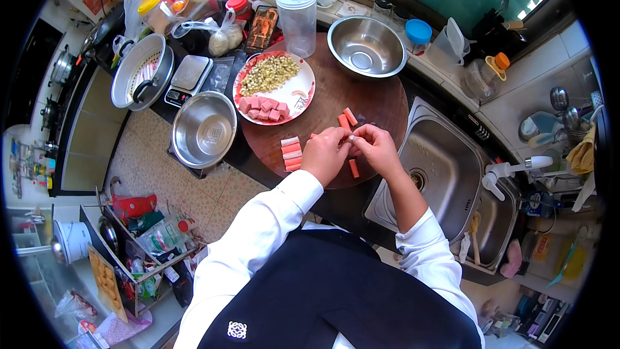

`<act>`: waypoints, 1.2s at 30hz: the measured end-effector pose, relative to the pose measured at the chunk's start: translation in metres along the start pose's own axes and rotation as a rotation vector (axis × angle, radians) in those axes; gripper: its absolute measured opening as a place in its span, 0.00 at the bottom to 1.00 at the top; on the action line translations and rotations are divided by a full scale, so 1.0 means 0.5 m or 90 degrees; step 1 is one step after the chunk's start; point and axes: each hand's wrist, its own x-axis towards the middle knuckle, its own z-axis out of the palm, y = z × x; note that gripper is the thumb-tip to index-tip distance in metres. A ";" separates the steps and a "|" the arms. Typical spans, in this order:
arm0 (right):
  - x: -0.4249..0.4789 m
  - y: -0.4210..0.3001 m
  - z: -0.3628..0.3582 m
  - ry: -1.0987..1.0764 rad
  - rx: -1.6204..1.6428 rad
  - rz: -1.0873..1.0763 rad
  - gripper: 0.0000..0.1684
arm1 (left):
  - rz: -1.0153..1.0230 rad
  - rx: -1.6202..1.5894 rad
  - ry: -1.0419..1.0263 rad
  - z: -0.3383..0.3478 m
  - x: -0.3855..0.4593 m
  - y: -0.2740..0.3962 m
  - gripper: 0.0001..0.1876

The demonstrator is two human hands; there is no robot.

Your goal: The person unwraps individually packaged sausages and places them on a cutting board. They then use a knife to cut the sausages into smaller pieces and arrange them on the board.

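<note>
My left hand (329, 151) and my right hand (377, 148) meet over a round brown wooden cutting board (322, 82). Their fingertips pinch together on a small pale piece (351, 138), mostly hidden by the fingers. Left of my left hand, several orange-and-white crab sticks (291, 154) lie side by side in a row. Two short crab stick pieces (347, 118) rest just beyond my fingers, and another piece (354, 168) lies below my right hand. Farther back on the board, a red-rimmed white plate (302, 88) holds corn kernels (269, 73) and pink cubes of luncheon meat (265, 108).
Steel bowls stand at the board's left (206, 131) and back right (366, 46). A tall plastic container (296, 19) stands behind the plate. Beyond the left bowl are a digital scale (189, 77) and a two-handled pot (140, 75). The steel sink (438, 155) and its faucet (503, 173) lie right.
</note>
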 end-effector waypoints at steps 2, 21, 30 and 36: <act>0.002 0.004 -0.001 -0.007 0.005 0.006 0.07 | -0.003 -0.005 0.009 0.002 0.000 -0.001 0.08; -0.012 0.001 -0.042 -0.139 0.310 0.156 0.07 | -0.145 -0.320 -0.207 -0.013 0.026 -0.004 0.11; -0.014 -0.009 -0.051 -0.154 0.306 0.138 0.08 | -0.284 -0.517 -0.301 -0.016 0.031 -0.015 0.11; -0.017 -0.026 -0.039 -0.118 0.243 0.065 0.08 | -0.375 -0.573 -0.321 -0.020 0.030 -0.010 0.11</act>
